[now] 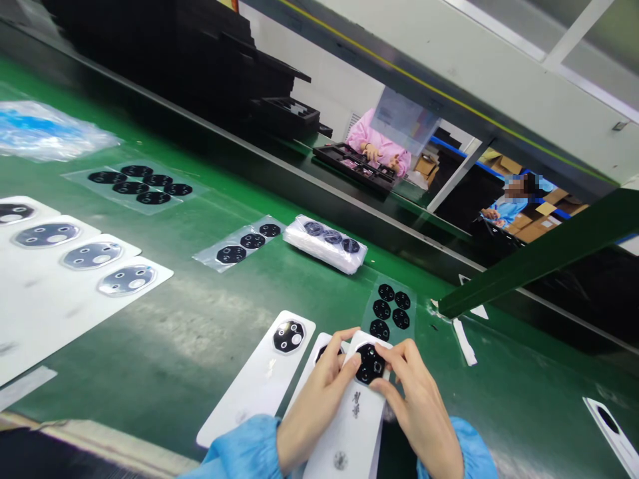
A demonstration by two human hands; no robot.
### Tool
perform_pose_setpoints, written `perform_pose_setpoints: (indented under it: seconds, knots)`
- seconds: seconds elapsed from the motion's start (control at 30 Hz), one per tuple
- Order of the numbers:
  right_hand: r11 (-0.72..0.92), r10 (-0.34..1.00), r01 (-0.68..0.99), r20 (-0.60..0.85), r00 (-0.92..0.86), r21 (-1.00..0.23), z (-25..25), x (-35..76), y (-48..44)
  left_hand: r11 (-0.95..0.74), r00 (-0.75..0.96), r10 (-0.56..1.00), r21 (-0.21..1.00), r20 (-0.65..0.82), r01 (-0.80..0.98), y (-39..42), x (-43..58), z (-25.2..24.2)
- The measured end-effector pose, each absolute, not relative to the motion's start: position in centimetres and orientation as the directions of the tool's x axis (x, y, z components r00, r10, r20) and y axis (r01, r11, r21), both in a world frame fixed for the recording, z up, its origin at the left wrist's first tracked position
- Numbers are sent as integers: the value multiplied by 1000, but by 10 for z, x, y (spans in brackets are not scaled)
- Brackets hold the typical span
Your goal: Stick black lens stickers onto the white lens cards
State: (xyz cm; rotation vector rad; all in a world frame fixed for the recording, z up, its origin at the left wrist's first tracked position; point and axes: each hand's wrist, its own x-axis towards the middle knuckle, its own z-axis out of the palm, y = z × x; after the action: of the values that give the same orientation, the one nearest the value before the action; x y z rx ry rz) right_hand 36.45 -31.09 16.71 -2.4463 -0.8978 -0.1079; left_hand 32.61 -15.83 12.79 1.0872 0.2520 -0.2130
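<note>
My left hand is closed on a white phone back panel, its thumb beside a black octagonal camera sticker at the panel's top end. My right hand has its thumb and forefinger closed at the right edge of that sticker, which lies over the panel. Dark lettering and a round mark show lower on the panel. Partly hidden under my left hand is another white panel. To its left lies a white panel with a black camera cutout area. Just beyond my hands rests a clear sheet of black stickers.
More sticker sheets and a wrapped sticker stack lie on the green bench. Several white panels overlap at left, near a plastic bag. A green post slants at right. Two people work beyond.
</note>
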Motion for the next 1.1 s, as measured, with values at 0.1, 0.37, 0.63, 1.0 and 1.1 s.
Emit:
perform_pose_setpoints:
  seconds: [0.1, 0.37, 0.63, 1.0, 1.1]
  knots:
    - [-649, 558, 600, 244, 793, -468, 168, 365, -311, 488, 957, -77, 827, -278, 280, -158, 327, 130]
    - [-636, 542, 552, 197, 817, -539, 169, 371, -311, 518, 961, -66, 814, -267, 262, -158, 327, 124]
    - [-592, 560, 506, 131, 818, -627, 171, 377, -314, 513, 963, -65, 819, -263, 258, -156, 327, 130]
    - [-395, 279, 153, 40, 960, -906, 154, 378, -324, 575, 972, -53, 789, -230, 218, -157, 329, 126]
    - [-278, 302, -35, -122, 946, -960, 151, 373, -319, 545, 971, -56, 808, -232, 224, -156, 329, 127]
